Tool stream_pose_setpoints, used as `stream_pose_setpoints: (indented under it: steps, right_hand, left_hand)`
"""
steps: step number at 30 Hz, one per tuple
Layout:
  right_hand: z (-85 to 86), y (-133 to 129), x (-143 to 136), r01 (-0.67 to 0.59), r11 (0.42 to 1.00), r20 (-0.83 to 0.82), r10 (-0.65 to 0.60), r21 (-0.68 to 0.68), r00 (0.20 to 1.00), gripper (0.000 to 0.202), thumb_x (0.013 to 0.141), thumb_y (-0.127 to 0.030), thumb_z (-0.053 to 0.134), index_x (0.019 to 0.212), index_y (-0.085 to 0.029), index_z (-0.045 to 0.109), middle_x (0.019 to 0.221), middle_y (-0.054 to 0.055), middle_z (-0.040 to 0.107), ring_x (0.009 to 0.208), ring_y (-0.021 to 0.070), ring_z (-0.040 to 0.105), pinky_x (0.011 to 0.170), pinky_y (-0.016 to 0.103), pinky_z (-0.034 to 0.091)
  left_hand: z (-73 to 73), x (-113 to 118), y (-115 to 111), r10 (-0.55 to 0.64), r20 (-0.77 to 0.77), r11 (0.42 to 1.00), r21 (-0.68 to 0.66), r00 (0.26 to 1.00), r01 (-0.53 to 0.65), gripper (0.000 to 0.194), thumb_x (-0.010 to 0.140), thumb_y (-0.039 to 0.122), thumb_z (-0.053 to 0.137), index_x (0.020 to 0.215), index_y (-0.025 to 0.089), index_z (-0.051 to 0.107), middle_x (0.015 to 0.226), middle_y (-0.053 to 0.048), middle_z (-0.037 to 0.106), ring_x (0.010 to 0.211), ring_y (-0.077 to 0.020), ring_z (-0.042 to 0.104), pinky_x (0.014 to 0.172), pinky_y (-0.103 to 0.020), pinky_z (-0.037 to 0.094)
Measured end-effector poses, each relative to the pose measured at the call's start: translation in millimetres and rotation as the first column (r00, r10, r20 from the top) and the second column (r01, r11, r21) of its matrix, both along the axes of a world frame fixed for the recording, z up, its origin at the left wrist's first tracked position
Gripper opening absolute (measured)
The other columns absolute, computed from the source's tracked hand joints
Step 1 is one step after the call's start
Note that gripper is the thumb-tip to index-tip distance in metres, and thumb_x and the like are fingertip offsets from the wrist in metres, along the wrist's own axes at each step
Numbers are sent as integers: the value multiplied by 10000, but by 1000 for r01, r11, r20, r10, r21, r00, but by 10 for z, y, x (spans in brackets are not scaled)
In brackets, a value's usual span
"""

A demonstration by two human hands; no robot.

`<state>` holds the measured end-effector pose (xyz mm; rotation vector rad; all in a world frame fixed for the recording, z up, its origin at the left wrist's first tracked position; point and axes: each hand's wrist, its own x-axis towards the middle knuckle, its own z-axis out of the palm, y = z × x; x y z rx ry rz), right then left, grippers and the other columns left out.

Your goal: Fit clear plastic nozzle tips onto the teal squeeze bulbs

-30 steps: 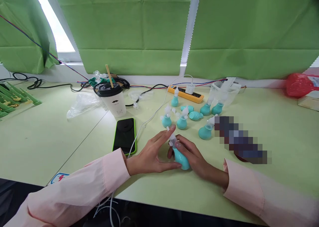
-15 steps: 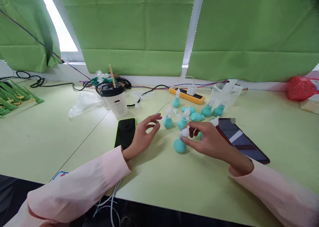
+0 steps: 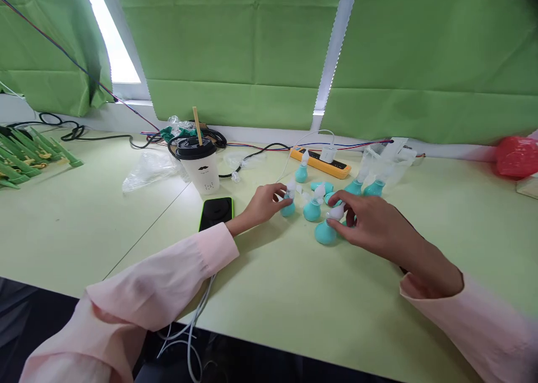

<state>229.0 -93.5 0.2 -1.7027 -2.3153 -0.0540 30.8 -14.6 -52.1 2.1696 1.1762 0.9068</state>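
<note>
My left hand (image 3: 269,202) pinches a teal-bulbed nasal aspirator (image 3: 288,210) near its clear white tip. My right hand (image 3: 370,220) has thumb and fingers around the white tip of a nearer nasal aspirator (image 3: 325,234), whose bulb leans on the table or just above it; I cannot tell which. Between the hands stands another aspirator (image 3: 311,210), upright with its tip on. A teal bulb lies partly hidden behind my right fingers, close to another lying teal bulb (image 3: 321,187). Farther back stand an upright aspirator (image 3: 301,173) and two more (image 3: 374,188) beside a plastic bag.
A lidded paper cup (image 3: 204,175) with a straw stands at the left, behind a black, green-edged phone (image 3: 216,212). An orange power strip (image 3: 321,163) and cables run along the back. Green plastic pieces (image 3: 29,153) lie far left, a red bag (image 3: 516,157) far right.
My left hand has moved forward and right and closed on an aspirator. My right hand has shifted its aspirator to the right. The dark phone at the right is now mostly hidden by my arm.
</note>
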Motion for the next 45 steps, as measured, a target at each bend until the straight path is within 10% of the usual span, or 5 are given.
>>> stream_pose_setpoints:
  steps: [10,21,29,45]
  right_hand:
    - [-22,110,95,-53,997,35,51,52,998,190,721,-313,457,851,-183,503,630,12,607,479,152,523,473,252,322]
    - [-32,120,114,-9,997,93,2,80,996,154,745,-296,436,830,-182,493,626,18,606,449,143,491,464,254,302]
    - [-5,102,102,8,997,103,-16,80,995,174,742,-297,435,843,-176,509,656,28,617,493,156,515,471,254,307]
    - [-17,106,104,51,986,165,-77,156,983,172,741,-268,418,842,-176,523,696,33,603,519,153,503,444,237,261]
  left_hand:
    - [11,95,247,-52,40,996,78,998,49,198,701,326,540,757,137,555,720,-33,610,634,-115,562,590,-216,454]
    - [47,-80,464,195,125,958,191,973,-216,227,704,323,516,819,129,547,729,-52,625,646,-128,575,568,-211,436]
    - [123,-83,426,206,-229,970,177,951,-167,204,619,323,551,728,152,580,632,-9,606,573,-124,536,520,-212,390]
    - [152,-166,448,317,-358,930,297,878,-215,271,633,303,532,852,156,470,682,-40,563,630,-187,518,489,-252,317]
